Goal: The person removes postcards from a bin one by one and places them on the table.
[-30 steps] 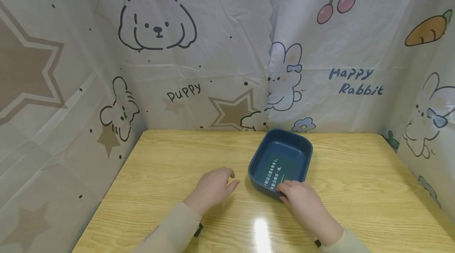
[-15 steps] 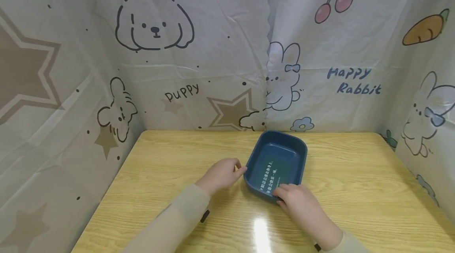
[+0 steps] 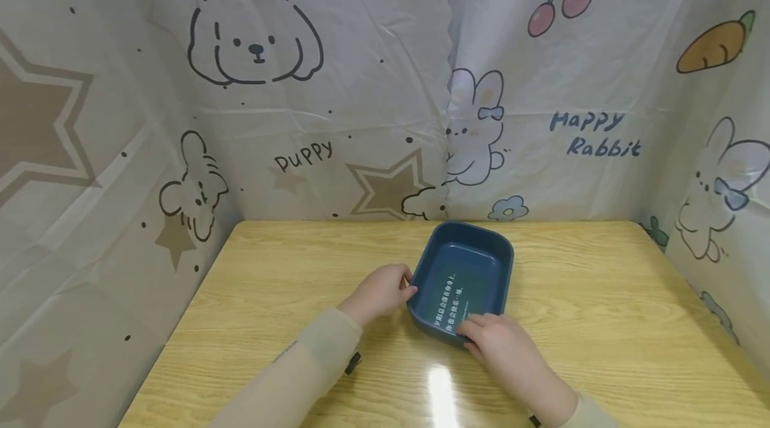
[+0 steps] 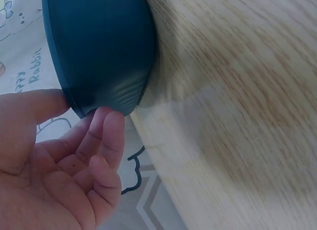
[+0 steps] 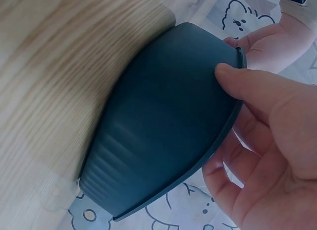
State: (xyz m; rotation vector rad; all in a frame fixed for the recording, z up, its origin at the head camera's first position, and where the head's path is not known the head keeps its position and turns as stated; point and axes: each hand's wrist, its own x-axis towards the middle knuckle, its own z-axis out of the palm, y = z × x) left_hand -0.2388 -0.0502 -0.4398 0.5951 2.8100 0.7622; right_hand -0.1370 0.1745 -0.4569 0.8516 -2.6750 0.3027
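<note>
A shallow dark blue storage box point(image 3: 475, 267) stands on the table, turned slightly, with pale printed writing on its floor. At its left side my left hand point(image 3: 381, 291) holds the rim. The left wrist view shows that thumb on the rim and the fingertips point(image 4: 115, 122) against the outer wall of the box point(image 4: 99, 41). My right hand point(image 3: 499, 341) pinches the near wall. In the right wrist view its thumb point(image 5: 230, 79) presses the outside of the box point(image 5: 158, 116), while the other fingers go over the rim, partly hidden.
The yellow wood-grain table point(image 3: 289, 254) ends at a cloth point(image 3: 385, 67) printed with cartoon animals, which hangs behind it and along both sides. The box's far end lies close to the table's back edge. A bright reflection lies on the table in front.
My left hand has moved right, from beside the box to its left rim. The box and my right hand have shifted slightly left. The head view has also turned a little.
</note>
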